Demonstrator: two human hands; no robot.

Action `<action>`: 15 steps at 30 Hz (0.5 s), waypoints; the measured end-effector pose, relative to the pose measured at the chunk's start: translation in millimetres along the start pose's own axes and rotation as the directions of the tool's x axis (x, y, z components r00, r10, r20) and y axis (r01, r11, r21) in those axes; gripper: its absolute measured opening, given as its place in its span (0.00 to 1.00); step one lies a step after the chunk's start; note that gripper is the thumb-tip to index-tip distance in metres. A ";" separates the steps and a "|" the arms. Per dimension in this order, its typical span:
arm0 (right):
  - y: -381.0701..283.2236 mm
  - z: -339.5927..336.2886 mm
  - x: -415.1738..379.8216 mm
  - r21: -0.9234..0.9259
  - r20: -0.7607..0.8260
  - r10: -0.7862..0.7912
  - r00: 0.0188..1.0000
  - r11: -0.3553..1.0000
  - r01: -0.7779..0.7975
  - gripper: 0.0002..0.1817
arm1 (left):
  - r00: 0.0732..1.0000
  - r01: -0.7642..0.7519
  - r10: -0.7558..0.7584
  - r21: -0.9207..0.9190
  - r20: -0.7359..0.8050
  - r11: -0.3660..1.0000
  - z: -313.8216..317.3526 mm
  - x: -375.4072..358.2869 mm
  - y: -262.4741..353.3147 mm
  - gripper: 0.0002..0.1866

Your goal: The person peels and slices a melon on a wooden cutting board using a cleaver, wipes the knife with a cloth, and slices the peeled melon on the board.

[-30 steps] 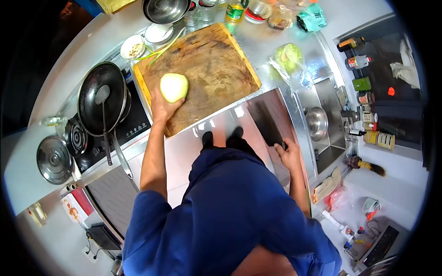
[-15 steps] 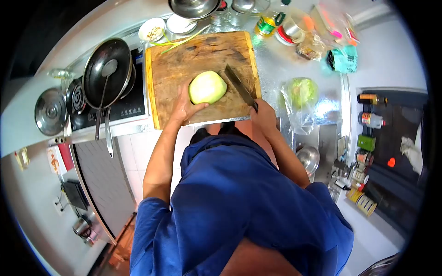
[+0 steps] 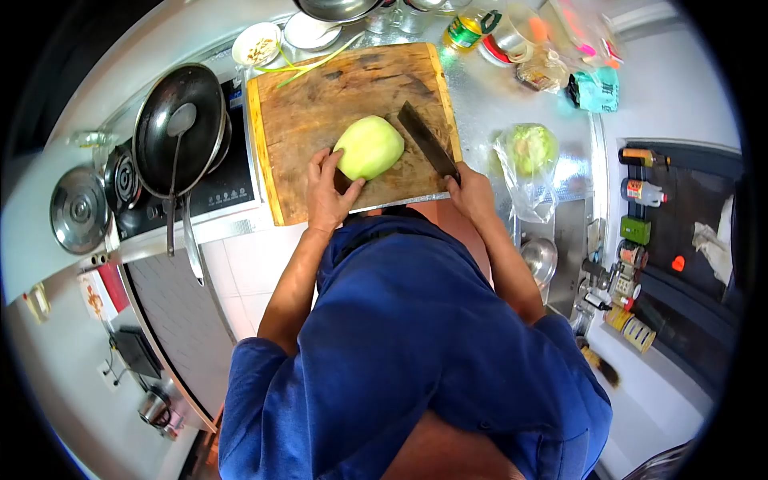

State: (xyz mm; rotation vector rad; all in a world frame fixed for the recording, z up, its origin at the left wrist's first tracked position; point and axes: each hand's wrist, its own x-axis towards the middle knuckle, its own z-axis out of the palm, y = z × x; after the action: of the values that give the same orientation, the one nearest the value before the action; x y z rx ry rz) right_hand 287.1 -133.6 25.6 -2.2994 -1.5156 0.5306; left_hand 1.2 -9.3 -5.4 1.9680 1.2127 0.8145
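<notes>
A smooth, pale green, rounded gourd (image 3: 369, 149) lies on a worn wooden cutting board (image 3: 308, 108). My left hand (image 3: 330, 192) grips its lower left side, fingers along the left edge and thumb at the bottom. To the right of the gourd, my right hand (image 3: 472, 192) is closed round the handle of a broad-bladed kitchen knife (image 3: 426, 140). The blade slants up and left over the board, apart from the gourd, its tip near the gourd's upper right.
Left of the board, a wok (image 3: 180, 148) with a ladle sits on the cooktop (image 3: 220, 188). Bowls (image 3: 258, 46) and green stalks (image 3: 320, 64) are at the board's far edge. A bagged leafy vegetable (image 3: 532, 152), an oil bottle (image 3: 464, 34) and a sink (image 3: 560, 240) are to the right.
The gourd has turned, its long axis now slanting up to the right. My left hand has shifted round its lower left side, fingers more visible. The knife has moved slightly right in view.
</notes>
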 end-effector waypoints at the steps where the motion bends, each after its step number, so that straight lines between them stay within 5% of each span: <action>1: -7.3 -3.2 -3.3 0.005 -0.014 0.016 1.000 1.000 -0.016 0.13 | 1.000 -0.016 0.016 -0.001 0.014 1.000 -1.5 5.8 1.6 0.37; 7: -68.7 -40.2 -32.8 0.024 -0.132 0.035 0.991 0.999 -0.032 0.10 | 0.913 -0.403 0.393 0.102 0.108 0.909 -6.5 37.8 18.9 0.27; 10: -90.9 -39.0 -37.5 0.029 -0.187 -0.044 0.981 0.998 0.050 0.10 | 0.873 -0.475 0.456 0.091 0.176 0.875 -1.7 54.4 22.7 0.24; 15: -105.9 -31.2 -37.8 -0.007 -0.082 0.069 0.994 0.998 -0.070 0.11 | 0.818 -0.559 0.533 0.077 0.218 0.826 9.3 70.8 22.2 0.20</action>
State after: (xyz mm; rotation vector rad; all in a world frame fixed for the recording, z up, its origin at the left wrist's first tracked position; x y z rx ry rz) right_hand 203.8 -130.9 107.3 -2.3584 -1.4075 0.4419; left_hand 45.7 45.9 18.2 2.4972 0.5951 0.8052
